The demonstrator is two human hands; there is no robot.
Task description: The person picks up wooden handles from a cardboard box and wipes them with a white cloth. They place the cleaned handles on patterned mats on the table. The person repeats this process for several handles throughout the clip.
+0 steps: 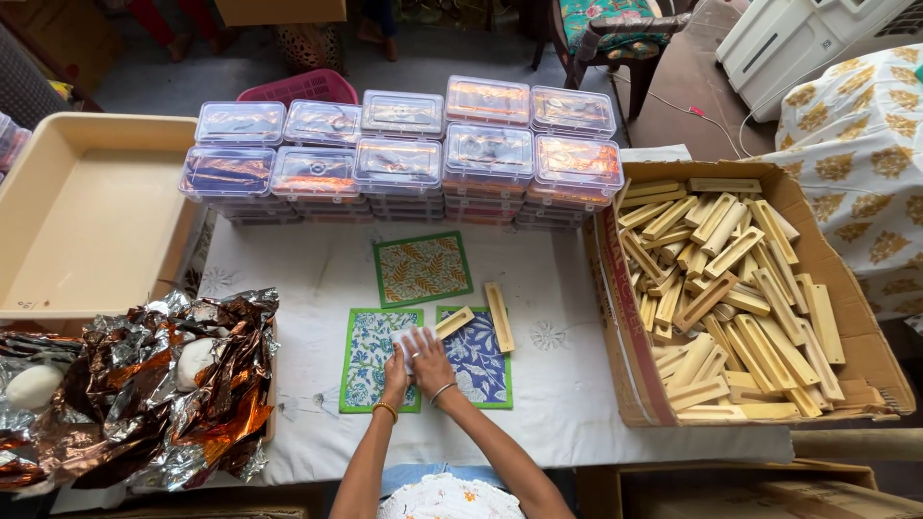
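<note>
While near the tabletop's front edge: pressing a white pad.
Left hand and right hand, fingers grasping the white pad beside a wooden strip.

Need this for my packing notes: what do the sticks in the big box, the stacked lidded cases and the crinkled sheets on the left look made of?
Sticks: pale, matte, grooved slats, apparently unfinished light wood. Their box: brown cardboard, with raw folded flaps. Lidded cases: clear glossy plastic; contents show through. Crinkled sheets: shiny silver and copper creases, probably metallic foil.
</note>
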